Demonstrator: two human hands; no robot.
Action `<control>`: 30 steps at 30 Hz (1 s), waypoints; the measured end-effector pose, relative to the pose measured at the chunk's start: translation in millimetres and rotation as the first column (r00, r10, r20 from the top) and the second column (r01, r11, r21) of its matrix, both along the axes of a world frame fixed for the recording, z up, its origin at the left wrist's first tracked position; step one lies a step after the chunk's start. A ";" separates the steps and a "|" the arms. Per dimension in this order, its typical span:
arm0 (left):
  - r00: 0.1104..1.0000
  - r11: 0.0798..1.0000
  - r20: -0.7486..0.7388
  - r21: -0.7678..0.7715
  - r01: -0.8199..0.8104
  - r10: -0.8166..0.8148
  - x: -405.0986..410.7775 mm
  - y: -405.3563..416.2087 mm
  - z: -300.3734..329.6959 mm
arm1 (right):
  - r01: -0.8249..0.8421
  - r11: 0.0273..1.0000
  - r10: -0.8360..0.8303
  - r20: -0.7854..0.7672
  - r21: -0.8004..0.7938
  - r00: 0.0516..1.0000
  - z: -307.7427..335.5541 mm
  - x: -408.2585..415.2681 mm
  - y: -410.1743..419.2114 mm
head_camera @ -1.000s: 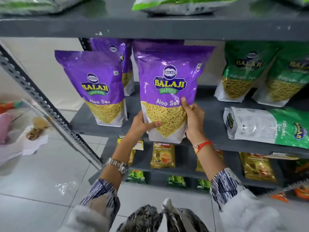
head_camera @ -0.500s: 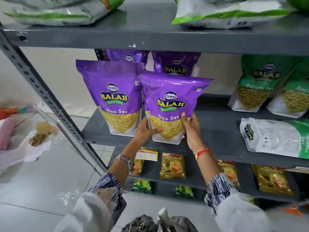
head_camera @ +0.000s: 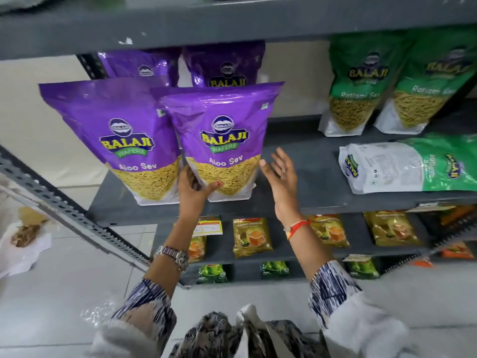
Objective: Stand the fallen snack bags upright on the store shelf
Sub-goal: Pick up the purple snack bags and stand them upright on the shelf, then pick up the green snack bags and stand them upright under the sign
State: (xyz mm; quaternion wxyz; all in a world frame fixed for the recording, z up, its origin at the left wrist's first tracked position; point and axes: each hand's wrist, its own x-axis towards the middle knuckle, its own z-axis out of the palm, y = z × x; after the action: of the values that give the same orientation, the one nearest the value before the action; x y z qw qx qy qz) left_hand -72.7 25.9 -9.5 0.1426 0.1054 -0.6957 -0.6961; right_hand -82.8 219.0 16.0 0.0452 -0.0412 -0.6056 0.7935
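My left hand (head_camera: 195, 188) was clamped on the lower left corner of a purple Aloo Sev bag (head_camera: 222, 140), thumb across its front, as the bag stood upright on the grey shelf (head_camera: 304, 161), just beside a second purple bag (head_camera: 113, 135) to its left. My right hand (head_camera: 280, 174) was off the bag, fingers spread and empty, hanging just to the bag's right. The thing left to fix lay further right: a green snack bag (head_camera: 413, 165) flat on its back on the same shelf, its long axis running left to right, white bottom end toward my right hand. I judged that hand much the nearer. Behind it two green Ratlami Sev bags (head_camera: 361, 91) stood upright. The shelf below held small tea packets (head_camera: 251, 236).
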 end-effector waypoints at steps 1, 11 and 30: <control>0.998 0.999 -0.039 0.003 -0.045 0.045 3.4 5.5 -3.0 | 0.062 0.998 -0.062 0.008 -0.019 0.998 -1.9 3.2 9.6; 0.894 0.847 -0.307 -0.325 -0.420 0.326 10.5 195.0 -4.2 | 0.763 0.634 -0.701 0.323 -0.125 0.635 -15.0 -12.1 194.8; 0.732 0.452 0.613 -0.585 0.674 -0.299 -182.0 394.9 61.8 | 0.544 0.767 -0.252 0.620 -0.340 0.743 -17.8 -8.8 304.0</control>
State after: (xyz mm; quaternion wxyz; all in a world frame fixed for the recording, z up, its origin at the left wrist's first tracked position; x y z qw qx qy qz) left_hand -254.7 420.8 52.3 -0.1932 -0.0291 -0.9363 -0.2918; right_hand -91.6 523.0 -1.8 0.0355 -0.4066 -0.3407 0.8470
